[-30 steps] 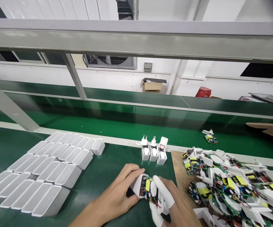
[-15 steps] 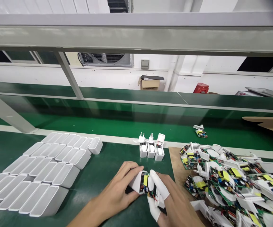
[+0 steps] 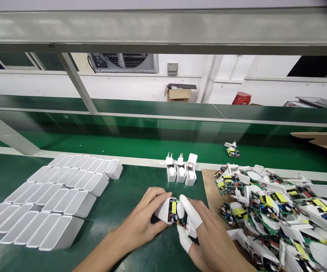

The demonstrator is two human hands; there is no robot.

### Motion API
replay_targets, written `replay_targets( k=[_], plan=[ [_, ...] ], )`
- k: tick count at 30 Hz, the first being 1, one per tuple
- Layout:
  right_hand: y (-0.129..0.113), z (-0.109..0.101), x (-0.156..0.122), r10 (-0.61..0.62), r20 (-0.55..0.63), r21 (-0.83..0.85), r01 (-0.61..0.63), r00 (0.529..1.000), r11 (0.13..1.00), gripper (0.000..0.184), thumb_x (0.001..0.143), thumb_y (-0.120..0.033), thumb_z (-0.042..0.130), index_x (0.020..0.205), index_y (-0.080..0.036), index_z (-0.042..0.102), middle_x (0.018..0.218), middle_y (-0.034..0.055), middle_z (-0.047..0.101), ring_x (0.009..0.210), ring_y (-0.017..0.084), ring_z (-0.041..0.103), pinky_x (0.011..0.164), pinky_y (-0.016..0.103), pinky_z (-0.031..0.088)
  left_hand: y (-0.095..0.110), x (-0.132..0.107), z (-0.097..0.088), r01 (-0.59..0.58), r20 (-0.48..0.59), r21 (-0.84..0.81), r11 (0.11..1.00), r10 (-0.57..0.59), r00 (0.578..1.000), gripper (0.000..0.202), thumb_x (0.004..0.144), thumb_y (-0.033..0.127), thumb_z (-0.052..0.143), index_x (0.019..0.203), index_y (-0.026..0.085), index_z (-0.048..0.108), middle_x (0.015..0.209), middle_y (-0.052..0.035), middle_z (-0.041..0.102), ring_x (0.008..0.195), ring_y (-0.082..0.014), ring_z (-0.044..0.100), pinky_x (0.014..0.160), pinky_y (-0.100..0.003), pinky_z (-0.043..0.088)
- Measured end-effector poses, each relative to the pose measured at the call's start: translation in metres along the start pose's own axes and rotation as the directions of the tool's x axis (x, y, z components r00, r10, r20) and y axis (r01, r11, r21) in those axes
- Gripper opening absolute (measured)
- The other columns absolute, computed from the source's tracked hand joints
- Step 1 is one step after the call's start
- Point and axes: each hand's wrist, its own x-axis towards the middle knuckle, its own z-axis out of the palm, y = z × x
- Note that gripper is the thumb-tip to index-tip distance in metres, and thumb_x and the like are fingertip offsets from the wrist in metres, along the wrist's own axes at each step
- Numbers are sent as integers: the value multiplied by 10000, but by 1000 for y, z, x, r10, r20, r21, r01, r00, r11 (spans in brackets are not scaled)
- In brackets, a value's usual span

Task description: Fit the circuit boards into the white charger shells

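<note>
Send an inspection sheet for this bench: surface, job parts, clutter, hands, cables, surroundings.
Surface: dark green bench, pale edge strip; brown sheet under the clutter at right.
Job's things: circuit board at the mouth of a white housing, insertion depth unclear; three filled housings in a row, caps raised; rows of housings at left.
Clutter: heap of boards and white plastic parts; lone board beyond the edge strip.
Grippers: left hand grips the housing; right hand, wearing white finger covers, holds the board end.
Cables: short red wire by the held board; otherwise nothing seen.
Surroundings: overhead rail, cardboard box, fan unit.
</note>
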Motion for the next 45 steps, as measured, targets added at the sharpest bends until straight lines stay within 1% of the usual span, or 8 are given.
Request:
replay_targets(
  k=[6, 13, 20, 26, 30, 33, 40, 45],
  plan=[
    [-1, -9, 5, -21, -6, 1, 21, 1000, 1000, 587, 951, -90, 477, 1527, -10, 396, 1215, 243, 715, 1048, 328, 735, 850, 443, 703, 0, 0, 1, -1, 7, -12, 1000, 1, 1000, 744, 940, 44, 711, 1563, 317, 409, 1361, -95, 545, 1274, -256, 544, 1054, -374, 536],
    [2, 6, -4, -45, -86, 4, 45, 995, 999, 668, 897, -87, 494, 1554, -45, 386, 1228, 230, 702, 1042, 353, 724, 817, 484, 702, 2, 1, 1, -15, 6, -19, 1000, 15, 1000, 733, 957, 59, 705, 1561, 333, 393, 1359, -95, 535, 1273, -264, 536, 1065, -396, 525],
    [4, 14, -8, -34, -74, 38, 37, 997, 999, 788, 864, -77, 510, 1624, -63, 302, 1276, 218, 702, 1098, 372, 716, 846, 493, 697, 1, -2, 2, -8, 12, -15, 1000, 8, 1000, 710, 960, 60, 688, 1547, 329, 393, 1358, -104, 531, 1281, -276, 534, 1061, -411, 538],
    [6, 24, -15, -49, -84, 68, 55, 995, 996, 792, 833, -61, 500, 1605, -42, 323, 1311, 233, 693, 1129, 396, 702, 835, 531, 692, 1, -3, 4, -22, -25, 16, 1000, 22, 999, 673, 948, 69, 709, 1514, 301, 426, 1343, -100, 543, 1282, -272, 537, 1070, -396, 533],
    [9, 29, -21, -34, -79, 105, 42, 996, 994, 789, 832, -64, 490, 1608, -88, 350, 1376, 207, 667, 1202, 379, 678, 892, 512, 677, 1, -3, 2, 1, -20, -15, 1000, -1, 1000, 658, 949, 79, 720, 1500, 301, 439, 1351, -95, 531, 1273, -262, 544, 1053, -375, 538],
    [11, 32, -23, -28, -104, 117, 40, 994, 992, 820, 842, -74, 489, 1641, -108, 306, 1359, 192, 680, 1189, 377, 686, 884, 506, 677, 2, -4, 2, 21, -9, -34, 999, -22, 1000, 655, 958, 68, 705, 1500, 312, 430, 1360, -94, 519, 1276, -258, 541, 1056, -376, 532],
    [10, 29, -17, 5, -125, 112, 9, 992, 994, 798, 882, -81, 480, 1656, -141, 295, 1278, 180, 720, 1117, 358, 728, 824, 482, 694, 3, -3, 1, 15, 9, -55, 998, -15, 1000, 602, 984, 112, 695, 1492, 311, 441, 1336, -102, 534, 1257, -266, 546, 1042, -392, 537],
    [6, 20, -12, 59, -105, 164, -41, 993, 986, 720, 939, -98, 484, 1641, -137, 329, 1301, 182, 705, 1139, 323, 720, 892, 460, 682, 1, -2, 2, 16, -11, -52, 999, -16, 1000, 617, 965, 148, 736, 1497, 295, 462, 1339, -106, 546, 1251, -267, 561, 1048, -401, 544]
  ],
)
